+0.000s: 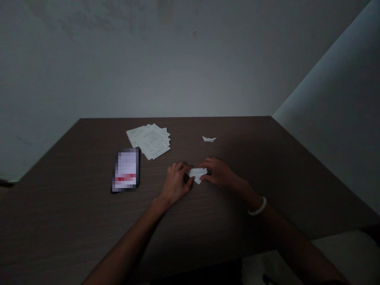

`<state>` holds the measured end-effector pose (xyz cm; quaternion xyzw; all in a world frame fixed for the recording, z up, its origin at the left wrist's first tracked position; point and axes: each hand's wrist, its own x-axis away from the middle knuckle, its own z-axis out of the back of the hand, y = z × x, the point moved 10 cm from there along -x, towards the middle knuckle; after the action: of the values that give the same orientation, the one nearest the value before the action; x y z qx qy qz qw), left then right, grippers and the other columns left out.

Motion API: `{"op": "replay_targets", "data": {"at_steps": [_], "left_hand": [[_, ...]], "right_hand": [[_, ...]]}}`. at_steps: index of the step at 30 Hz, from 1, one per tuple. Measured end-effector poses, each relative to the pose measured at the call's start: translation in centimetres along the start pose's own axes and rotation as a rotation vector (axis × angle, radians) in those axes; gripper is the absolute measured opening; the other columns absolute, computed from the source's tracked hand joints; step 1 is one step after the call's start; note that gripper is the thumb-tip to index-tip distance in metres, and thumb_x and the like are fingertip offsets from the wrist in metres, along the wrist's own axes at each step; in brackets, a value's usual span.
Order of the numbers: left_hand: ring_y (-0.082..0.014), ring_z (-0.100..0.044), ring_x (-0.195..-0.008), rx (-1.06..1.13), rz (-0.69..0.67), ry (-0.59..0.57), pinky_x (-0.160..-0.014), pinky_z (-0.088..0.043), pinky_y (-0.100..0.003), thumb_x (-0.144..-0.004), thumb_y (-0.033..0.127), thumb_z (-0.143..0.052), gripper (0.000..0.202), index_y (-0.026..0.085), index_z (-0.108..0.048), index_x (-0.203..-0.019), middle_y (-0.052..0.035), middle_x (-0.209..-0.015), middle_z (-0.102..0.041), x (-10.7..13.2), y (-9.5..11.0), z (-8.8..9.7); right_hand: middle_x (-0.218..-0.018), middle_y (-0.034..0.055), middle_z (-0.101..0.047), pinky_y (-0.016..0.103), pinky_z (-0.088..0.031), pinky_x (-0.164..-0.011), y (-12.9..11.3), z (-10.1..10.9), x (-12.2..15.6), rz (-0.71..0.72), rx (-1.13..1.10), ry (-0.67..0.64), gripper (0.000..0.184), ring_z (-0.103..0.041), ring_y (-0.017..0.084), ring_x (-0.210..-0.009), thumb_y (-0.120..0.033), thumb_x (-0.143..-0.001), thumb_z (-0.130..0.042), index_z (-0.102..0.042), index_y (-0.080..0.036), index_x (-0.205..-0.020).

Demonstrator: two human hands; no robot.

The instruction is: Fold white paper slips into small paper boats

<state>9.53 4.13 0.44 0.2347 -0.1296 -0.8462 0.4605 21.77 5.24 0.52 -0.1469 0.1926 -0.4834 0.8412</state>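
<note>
A small folded piece of white paper lies on the dark wooden table between my two hands. My left hand pinches its left end with curled fingers. My right hand, with a white bead bracelet on the wrist, presses and grips its right end. Both hands rest on the tabletop.
A finished small paper boat sits farther back on the right. A loose stack of white sheets lies at the back left, with a lit phone in front of it. Grey walls close the table's far and right sides.
</note>
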Motion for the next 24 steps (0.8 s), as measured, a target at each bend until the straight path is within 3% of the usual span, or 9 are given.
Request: {"op": "replay_targets", "data": {"at_steps": [15, 24], "left_hand": [[-0.0282, -0.048, -0.100, -0.070, 0.024, -0.017, -0.084, -0.041, -0.044, -0.084, 0.034, -0.059, 0.038, 0.020, -0.060, -0.119, -0.0103, -0.109, -0.054, 0.04, 0.25, -0.07], [-0.0272, -0.046, -0.101, -0.068, 0.013, -0.004, -0.084, -0.040, -0.042, -0.085, 0.032, -0.059, 0.035, 0.022, -0.060, -0.118, -0.0083, -0.110, -0.053, 0.09, 0.49, 0.10]], "right_hand": [[-0.088, 0.0022, -0.065, 0.030, -0.043, -0.072, -0.43, -0.25, -0.27, -0.012, -0.016, -0.026, 0.035, -0.058, 0.020, -0.083, -0.021, -0.068, -0.080, -0.067, -0.023, -0.100], [-0.102, 0.0064, -0.060, 0.034, -0.044, -0.084, -0.30, -0.39, -0.16, -0.065, -0.003, -0.092, 0.039, -0.054, 0.022, -0.097, -0.022, -0.072, -0.078, -0.064, -0.019, -0.108]]}}
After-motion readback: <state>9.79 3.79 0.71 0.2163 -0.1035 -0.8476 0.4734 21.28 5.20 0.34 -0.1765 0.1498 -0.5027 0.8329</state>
